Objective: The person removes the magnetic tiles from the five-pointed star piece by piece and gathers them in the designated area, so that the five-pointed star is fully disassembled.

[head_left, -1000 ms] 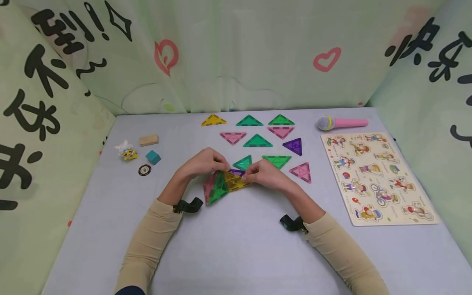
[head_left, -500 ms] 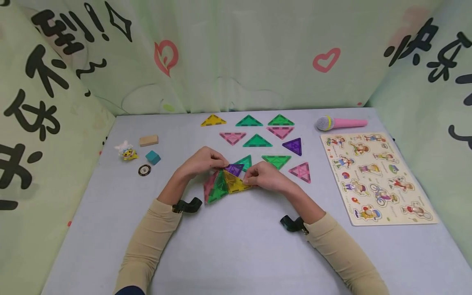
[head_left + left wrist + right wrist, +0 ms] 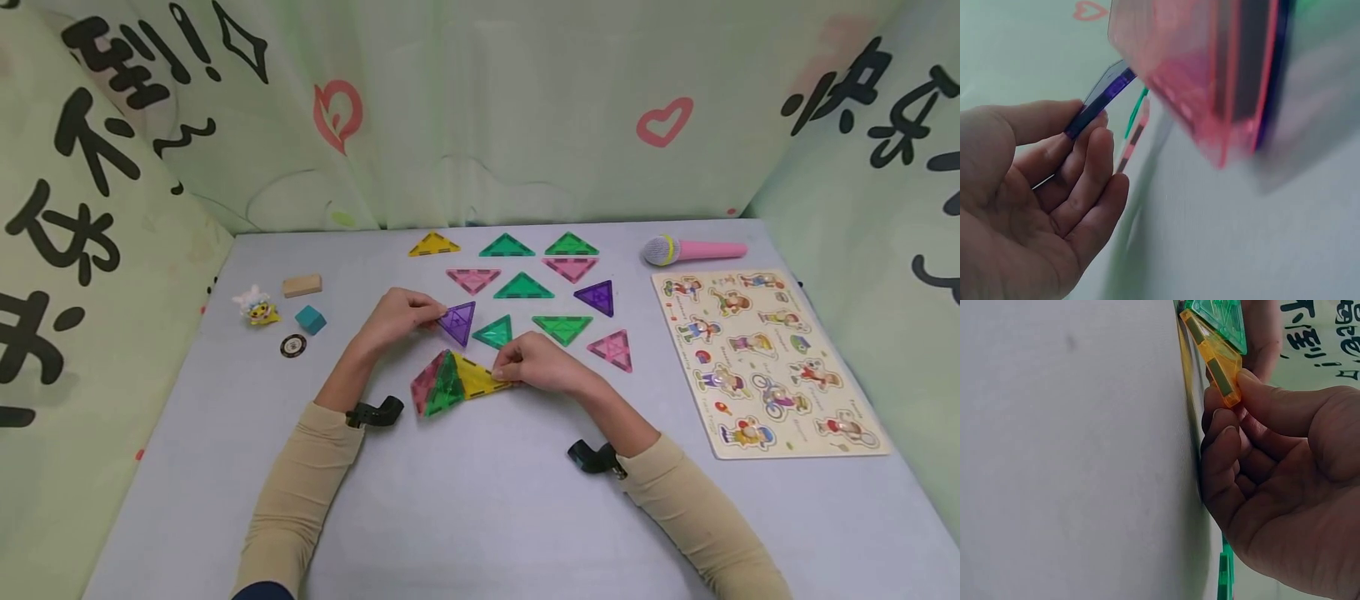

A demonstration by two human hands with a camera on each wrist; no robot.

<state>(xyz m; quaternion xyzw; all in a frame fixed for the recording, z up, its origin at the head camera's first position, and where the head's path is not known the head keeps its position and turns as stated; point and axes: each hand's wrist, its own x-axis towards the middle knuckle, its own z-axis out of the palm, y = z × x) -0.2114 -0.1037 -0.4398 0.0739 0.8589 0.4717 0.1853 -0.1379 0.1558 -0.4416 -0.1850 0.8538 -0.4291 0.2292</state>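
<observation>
My left hand (image 3: 401,319) pinches a purple triangular magnetic tile (image 3: 458,323) by one corner, thumb against fingers. In the left wrist view the purple tile (image 3: 1100,100) appears edge-on at the fingertips. Lower down, my right hand (image 3: 540,361) pinches the outer corner of a yellow triangular tile (image 3: 476,377). That tile adjoins a translucent green tile (image 3: 446,389) and a pink tile (image 3: 424,382), which together form a raised folded shape. The right wrist view has the yellow tile (image 3: 1213,356) between thumb and fingers, the green one (image 3: 1219,319) beyond it.
Several loose triangular tiles lie behind the hands, including a teal tile (image 3: 494,332) and a pink tile (image 3: 612,350). At right are a picture puzzle board (image 3: 765,367) and a pink microphone (image 3: 708,250). A wooden block (image 3: 302,286), blue block (image 3: 311,320), black disc (image 3: 293,346) and small figure (image 3: 258,308) sit left.
The left hand has drawn the purple tile up and left, away from the yellow tile's upper edge, and turned it. The right hand stays at the yellow tile.
</observation>
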